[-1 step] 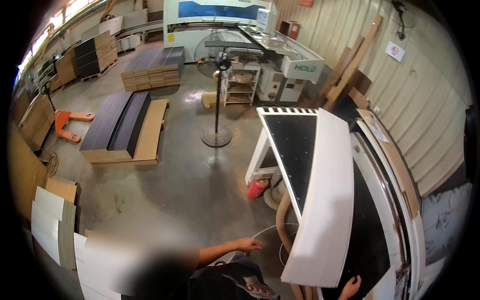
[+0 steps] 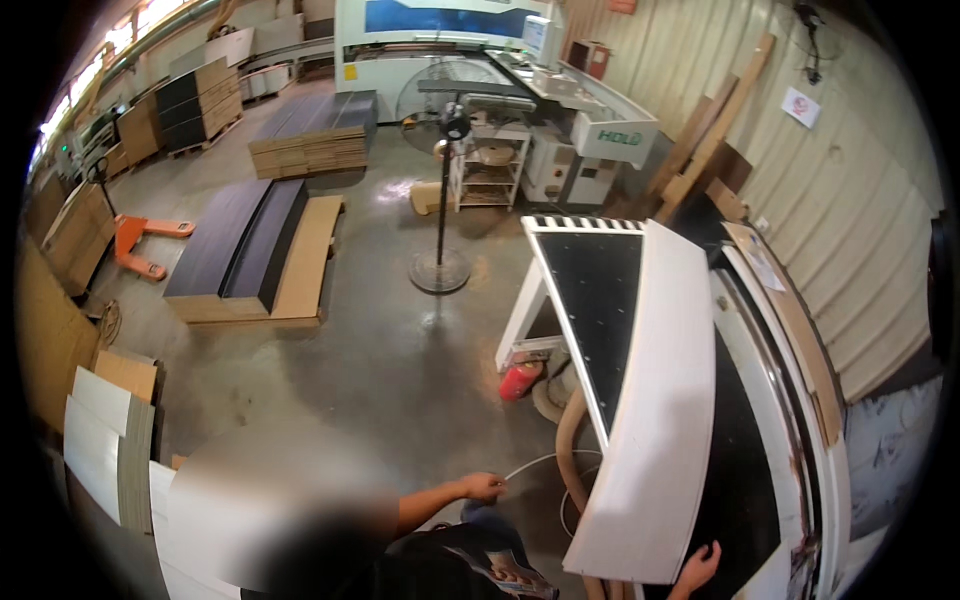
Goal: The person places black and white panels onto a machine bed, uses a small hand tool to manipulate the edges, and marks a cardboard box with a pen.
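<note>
While the left forearm [image 2: 430, 508] reaches rightward, the left hand [image 2: 485, 487] hangs above the floor [image 2: 370, 380], apart from the white panel [image 2: 650, 420]; its fingers look curled, but whether they close on anything cannot be told. The right hand [image 2: 700, 566], rising from the lower edge, stands just beside the panel's near right corner, thumb and fingers apart. The panel lies lengthwise on the black-topped table [image 2: 738, 480]. Compared with the earlier frame, the left hand has drawn leftward, its fingers more folded; the panel keeps its place.
</note>
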Tool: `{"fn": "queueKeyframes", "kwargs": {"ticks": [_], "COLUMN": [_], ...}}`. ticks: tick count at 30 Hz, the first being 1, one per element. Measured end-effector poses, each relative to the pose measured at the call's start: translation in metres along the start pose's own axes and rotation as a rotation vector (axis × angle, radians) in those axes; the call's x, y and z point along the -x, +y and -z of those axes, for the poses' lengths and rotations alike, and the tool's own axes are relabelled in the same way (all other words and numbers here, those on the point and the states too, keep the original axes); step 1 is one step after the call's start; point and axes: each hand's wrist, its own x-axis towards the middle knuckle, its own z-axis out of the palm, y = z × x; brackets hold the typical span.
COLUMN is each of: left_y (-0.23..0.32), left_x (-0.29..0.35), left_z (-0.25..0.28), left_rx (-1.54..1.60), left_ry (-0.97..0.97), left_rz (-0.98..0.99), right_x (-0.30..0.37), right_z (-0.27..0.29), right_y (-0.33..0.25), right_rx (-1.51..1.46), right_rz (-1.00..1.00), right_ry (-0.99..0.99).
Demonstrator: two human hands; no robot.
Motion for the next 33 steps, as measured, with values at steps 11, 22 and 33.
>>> {"fn": "queueKeyframes", "kwargs": {"ticks": [11, 22, 33], "left_y": [-0.231, -0.262, -0.377], "left_x": [0.278, 0.092, 0.147], "left_z": [0.211, 0.213, 0.523], "left_rx": [0.062, 0.308, 0.697], "left_ry": [0.701, 1.243, 0.897], "left_rz": [1.094, 0.75, 1.176], "right_x": [0.134, 0.283, 0.179], "right_z": [-0.235, -0.475, -0.773], "right_y": [-0.665, -0.944, -0.932], "right_rx": [-0.81, -0.549, 0.047], "right_rz": [1.291, 1.391, 0.142], "right_ry": [-1.095, -1.907, -1.669]}}
